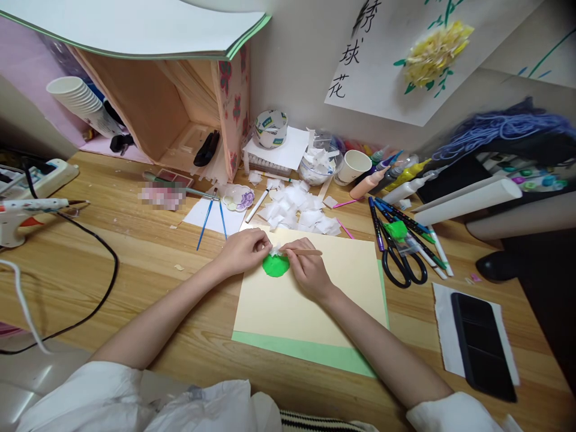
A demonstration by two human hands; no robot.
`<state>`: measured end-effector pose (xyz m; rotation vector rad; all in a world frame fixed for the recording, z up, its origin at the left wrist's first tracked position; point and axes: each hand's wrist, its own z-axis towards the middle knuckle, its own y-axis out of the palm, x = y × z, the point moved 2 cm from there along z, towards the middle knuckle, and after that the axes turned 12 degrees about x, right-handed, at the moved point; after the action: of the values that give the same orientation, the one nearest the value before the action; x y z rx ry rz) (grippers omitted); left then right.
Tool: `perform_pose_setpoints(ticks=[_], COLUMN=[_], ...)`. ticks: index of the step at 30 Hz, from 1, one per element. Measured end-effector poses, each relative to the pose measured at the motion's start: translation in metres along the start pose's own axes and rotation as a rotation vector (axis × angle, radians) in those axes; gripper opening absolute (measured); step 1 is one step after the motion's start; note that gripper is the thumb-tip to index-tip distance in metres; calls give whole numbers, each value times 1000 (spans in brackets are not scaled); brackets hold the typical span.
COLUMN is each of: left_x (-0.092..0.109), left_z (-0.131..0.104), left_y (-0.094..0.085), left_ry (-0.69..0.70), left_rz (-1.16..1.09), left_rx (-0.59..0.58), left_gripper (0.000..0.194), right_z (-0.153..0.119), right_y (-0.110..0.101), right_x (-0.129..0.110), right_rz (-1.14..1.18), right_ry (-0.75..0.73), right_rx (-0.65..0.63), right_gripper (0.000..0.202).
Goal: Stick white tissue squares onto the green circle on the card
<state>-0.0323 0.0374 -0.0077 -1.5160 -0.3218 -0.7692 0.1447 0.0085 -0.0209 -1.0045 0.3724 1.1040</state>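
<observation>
A round, flat bright-green piece (275,266) lies on a cream sheet of paper (310,312), with small white tissue paper pieces (275,249) at its far edge. My left hand (245,251) is closed, its fingertips pinched at these white pieces. From the other side my right hand (309,270) grips a flat wooden craft stick (310,252) between thumb and fingers. The stick's inner end is hidden by my fingertips, close to the white pieces. Just beyond both hands spreads a loose pile of white paper squares (294,207).
Black-handled scissors (405,267), pens and a green lump (396,230) lie to the right, near a phone (483,345). Paint bottles and a paper cup (354,166) stand at the back. A glue gun (27,216) with its black cord is on the left, beside an open box (153,108).
</observation>
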Motion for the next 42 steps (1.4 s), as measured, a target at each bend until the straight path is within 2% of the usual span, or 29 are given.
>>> perform_pose_setpoints(ticks=[6, 10, 23, 30, 35, 39, 42], left_x=[2, 3, 3, 3, 3, 1, -1], left_z=[-1, -1, -2, -2, -2, -3, -1], left_y=[0, 1, 4, 4, 5, 6, 4], left_ry=[-7, -5, 22, 22, 30, 18, -20], left_rz=[9, 15, 34, 37, 41, 37, 5], left_rx=[-11, -4, 12, 27, 29, 25, 38], left_gripper=[17, 17, 18, 17, 17, 19, 24], right_z=[0, 0, 2, -1, -2, -2, -1], right_y=[-1, 0, 1, 0, 1, 1, -1], right_x=[-1, 0, -3, -2, -2, -2, -3], right_rz=[20, 13, -10, -5, -39, -33, -3], right_ry=[-45, -40, -7, -66, -62, -53, -53], right_rx=[2, -17, 42, 60, 29, 24, 67], right_gripper=[20, 19, 19, 18, 17, 16, 19])
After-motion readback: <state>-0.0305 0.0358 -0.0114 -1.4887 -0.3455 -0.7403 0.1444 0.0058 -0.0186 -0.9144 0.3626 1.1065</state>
